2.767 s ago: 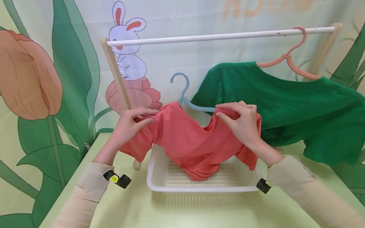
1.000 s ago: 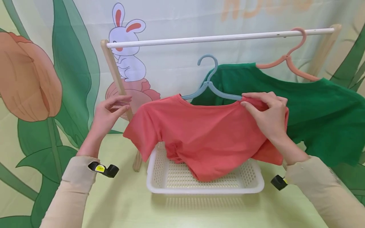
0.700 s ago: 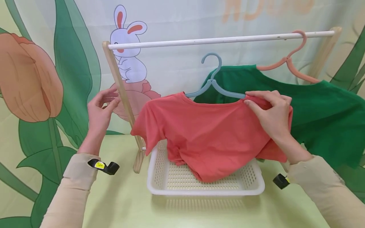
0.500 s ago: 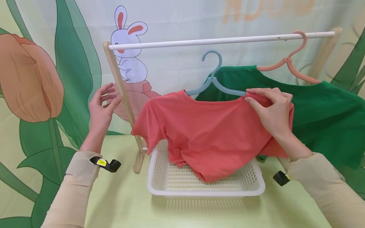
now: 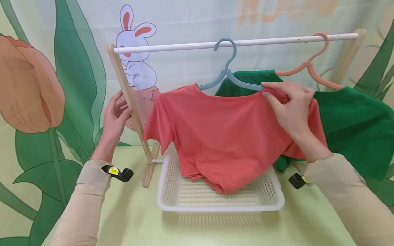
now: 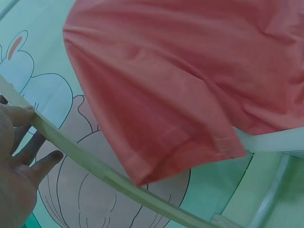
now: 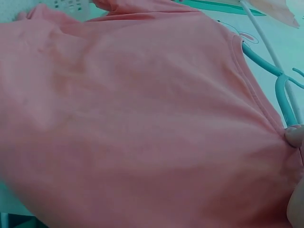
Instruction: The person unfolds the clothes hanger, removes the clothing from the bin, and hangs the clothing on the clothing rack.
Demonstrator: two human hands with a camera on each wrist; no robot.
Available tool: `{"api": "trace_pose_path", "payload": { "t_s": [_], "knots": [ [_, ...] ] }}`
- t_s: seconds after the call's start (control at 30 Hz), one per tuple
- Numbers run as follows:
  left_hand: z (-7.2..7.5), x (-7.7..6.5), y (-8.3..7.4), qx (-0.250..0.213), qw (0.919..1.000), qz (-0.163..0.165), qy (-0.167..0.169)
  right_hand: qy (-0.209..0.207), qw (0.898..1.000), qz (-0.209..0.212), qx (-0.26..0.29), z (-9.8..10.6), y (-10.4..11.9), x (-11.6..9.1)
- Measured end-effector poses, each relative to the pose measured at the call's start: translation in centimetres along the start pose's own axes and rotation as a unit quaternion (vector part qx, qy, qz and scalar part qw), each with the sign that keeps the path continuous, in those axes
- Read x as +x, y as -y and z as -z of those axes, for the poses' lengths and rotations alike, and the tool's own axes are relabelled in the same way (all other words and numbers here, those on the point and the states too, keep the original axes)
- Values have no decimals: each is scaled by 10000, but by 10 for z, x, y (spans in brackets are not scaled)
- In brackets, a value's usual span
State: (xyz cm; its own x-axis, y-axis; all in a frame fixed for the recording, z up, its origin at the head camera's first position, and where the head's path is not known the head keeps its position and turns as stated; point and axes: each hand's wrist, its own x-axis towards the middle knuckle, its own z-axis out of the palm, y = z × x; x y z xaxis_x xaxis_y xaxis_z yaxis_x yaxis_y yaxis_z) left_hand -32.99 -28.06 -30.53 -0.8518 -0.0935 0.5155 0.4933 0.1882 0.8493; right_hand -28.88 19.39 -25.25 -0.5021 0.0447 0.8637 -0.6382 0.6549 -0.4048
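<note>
A red T-shirt (image 5: pixel 215 126) drapes over a blue hanger (image 5: pixel 226 72), whose hook overlaps the white rail (image 5: pixel 184 46) in the head view. My right hand (image 5: pixel 293 109) pinches the shirt's right shoulder, thumb in front, around the hanger's arm; in the right wrist view only the thumb and part of the hand (image 7: pixel 295 137) show at the edge. My left hand (image 5: pixel 114 116), fingers relaxed, is at the rack's left wooden post (image 5: pixel 129 92), fingertips touching it. The left sleeve (image 6: pixel 156 133) hangs free beside that post. The shirt's lower part is bunched up above the basket.
A white perforated basket (image 5: pixel 220 207) stands on the light green table (image 5: pixel 138 218) below the shirt. To the right, a green T-shirt (image 5: pixel 354 119) hangs from the rail on a pink hanger (image 5: pixel 323 80). A printed curtain (image 5: pixel 184 20) with a rabbit and tulips covers the back.
My left hand has let go of the shirt's left shoulder and moved left to the post. My right hand has carried the shirt and hanger up and right, bringing the hook to rail height.
</note>
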Motion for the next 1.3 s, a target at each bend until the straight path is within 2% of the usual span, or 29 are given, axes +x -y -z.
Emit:
{"api": "trace_pose_path", "payload": {
  "t_s": [0.23, 0.5, 0.63, 1.0, 1.3],
  "knots": [
    [2, -3, 6, -173, 9997, 108, 105, 26, 9998, -104, -157, -5, 10, 18],
    [0, -2, 9, -272, 9995, -50, 141, 136, 9986, -224, -470, -13, 15, 31],
    [-1, -3, 8, -288, 9995, -75, 137, 239, 9981, -137, -558, -20, 16, 31],
    [-1, -4, 6, -369, 9991, -133, 136, 921, 9917, -144, -882, -37, 20, 33],
    [-3, -3, 8, -437, 9988, -156, 144, 939, 9916, -111, -877, -36, 12, 31]
  ]
}}
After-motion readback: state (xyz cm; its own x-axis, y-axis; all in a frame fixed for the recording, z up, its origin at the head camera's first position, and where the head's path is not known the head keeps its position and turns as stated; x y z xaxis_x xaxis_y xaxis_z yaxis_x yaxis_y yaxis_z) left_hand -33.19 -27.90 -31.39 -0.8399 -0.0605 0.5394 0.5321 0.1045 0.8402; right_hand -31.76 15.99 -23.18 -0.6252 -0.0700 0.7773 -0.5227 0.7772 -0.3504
